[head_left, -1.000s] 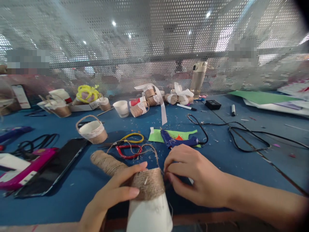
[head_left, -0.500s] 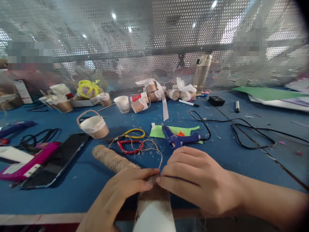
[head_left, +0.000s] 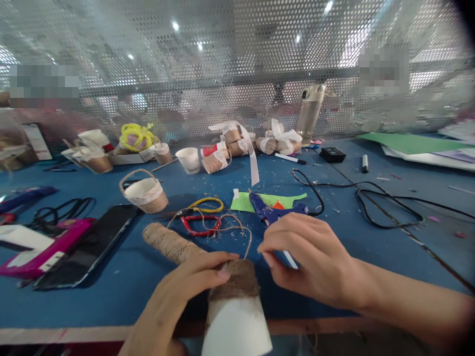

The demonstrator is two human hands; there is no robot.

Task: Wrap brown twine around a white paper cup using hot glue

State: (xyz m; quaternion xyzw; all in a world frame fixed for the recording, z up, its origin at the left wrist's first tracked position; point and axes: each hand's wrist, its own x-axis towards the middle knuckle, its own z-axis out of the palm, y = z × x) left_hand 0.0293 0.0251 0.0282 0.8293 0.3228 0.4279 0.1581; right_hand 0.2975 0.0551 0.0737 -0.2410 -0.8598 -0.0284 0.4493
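My left hand [head_left: 189,284] grips a white paper cup [head_left: 237,326], its narrow end pointing away from me and wrapped in brown twine. A strand of twine [head_left: 249,240] runs from the cup's far end back toward the twine roll [head_left: 170,242] beyond my left hand. My right hand [head_left: 304,252] is off the cup, just to its right, thumb and forefinger pinched; anything between them is too small to make out. Behind it lies a blue glue gun [head_left: 265,210] on green paper [head_left: 243,201], its white glue stick [head_left: 290,259] showing below my fingers.
Scissors [head_left: 200,225] with yellow and red handles lie past the twine roll. A small cup basket [head_left: 146,193] and a phone [head_left: 89,247] are at left. Decorated cups, a bottle [head_left: 310,116] and a black cable [head_left: 371,217] lie farther off. A perforated screen [head_left: 222,59] backs the table.
My right hand has moved right, away from the cup's wrapped end, into a pinch. My left hand keeps its hold, and more of the twine wrapping now shows.
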